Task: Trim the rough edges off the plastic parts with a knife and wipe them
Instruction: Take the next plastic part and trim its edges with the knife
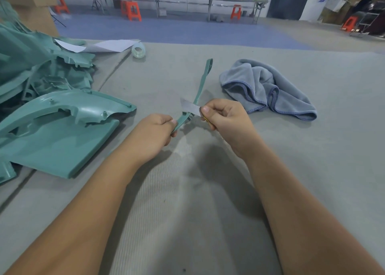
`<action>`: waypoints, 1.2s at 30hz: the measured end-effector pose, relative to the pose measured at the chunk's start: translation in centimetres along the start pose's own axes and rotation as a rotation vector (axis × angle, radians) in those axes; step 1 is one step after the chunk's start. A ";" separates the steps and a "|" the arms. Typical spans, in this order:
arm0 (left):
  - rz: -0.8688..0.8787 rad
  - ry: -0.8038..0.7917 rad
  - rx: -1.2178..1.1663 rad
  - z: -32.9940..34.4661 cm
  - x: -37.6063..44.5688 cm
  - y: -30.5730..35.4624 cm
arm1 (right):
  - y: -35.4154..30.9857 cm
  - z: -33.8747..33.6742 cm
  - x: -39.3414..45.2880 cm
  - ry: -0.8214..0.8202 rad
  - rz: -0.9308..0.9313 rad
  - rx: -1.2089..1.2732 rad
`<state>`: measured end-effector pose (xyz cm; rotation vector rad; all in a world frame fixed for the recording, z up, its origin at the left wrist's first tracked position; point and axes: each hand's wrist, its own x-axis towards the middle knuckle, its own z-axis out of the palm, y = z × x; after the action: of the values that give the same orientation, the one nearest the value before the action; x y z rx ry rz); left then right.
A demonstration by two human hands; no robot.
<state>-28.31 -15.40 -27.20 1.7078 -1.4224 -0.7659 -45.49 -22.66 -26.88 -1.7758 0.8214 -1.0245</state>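
While our right hand (226,119) grips the knife (190,107), blade against the green strip (200,87), our left hand (155,132) pinches the strip's near end above the mat (187,212). We judge trimming underway; next the blade should slide along the edge. Just right of the strip lies the cloth (268,89); left, more parts (54,127).

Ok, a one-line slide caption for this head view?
Left hand holds a thin green plastic strip while right hand sets a knife blade against it; grey cloth lies nearby.
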 end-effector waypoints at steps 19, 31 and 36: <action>0.029 -0.012 0.040 -0.3 0.1 -0.8 | -0.6 0.2 0.3 0.086 -0.060 -0.099; 0.032 -0.031 0.112 -0.3 0.0 -1.0 | -0.3 -3.4 0.9 0.389 -0.038 0.288; 0.018 -0.018 0.080 -0.2 0.1 -1.0 | -0.3 -1.3 -0.6 -0.031 -0.044 0.177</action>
<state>-27.59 -15.42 -27.92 1.7502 -1.4964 -0.7249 -46.85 -22.55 -26.46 -1.6612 0.6548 -1.0620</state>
